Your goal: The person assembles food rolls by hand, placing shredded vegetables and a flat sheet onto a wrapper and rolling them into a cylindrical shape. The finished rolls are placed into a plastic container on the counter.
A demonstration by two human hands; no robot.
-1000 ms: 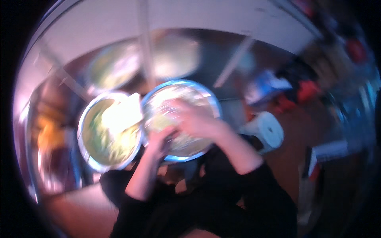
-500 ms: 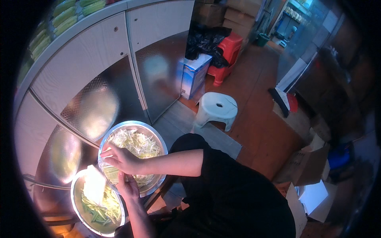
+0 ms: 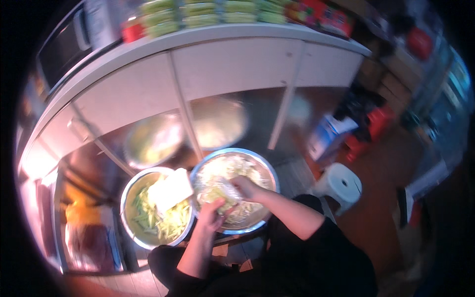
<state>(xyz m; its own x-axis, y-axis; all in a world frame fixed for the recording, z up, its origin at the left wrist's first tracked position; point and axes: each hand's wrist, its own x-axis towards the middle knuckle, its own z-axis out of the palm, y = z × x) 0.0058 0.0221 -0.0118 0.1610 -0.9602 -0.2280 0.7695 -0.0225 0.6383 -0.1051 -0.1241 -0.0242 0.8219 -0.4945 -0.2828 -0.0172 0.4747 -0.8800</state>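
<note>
Over the metal bowl of pale shredded vegetables, I hold a clear plastic-wrapped pack of light green pieces. My left hand is closed around its near left side. My right hand grips the clear wrap at its right, with the fingertips partly hidden and blurred. To the left stands a second metal bowl holding green and yellowish cut vegetable strips. A bright white flat piece lies across its upper right part; glare hides what it is.
Stacked green wrapped packs line the white counter beyond the bowls. A white stool, a blue-and-white box and red stools stand to the right. An open compartment with bagged items is at the left.
The view has swung left, bringing more of the counter into sight. My hands have turned over the right bowl, and the wrapped pack now shows clearly between them.
</note>
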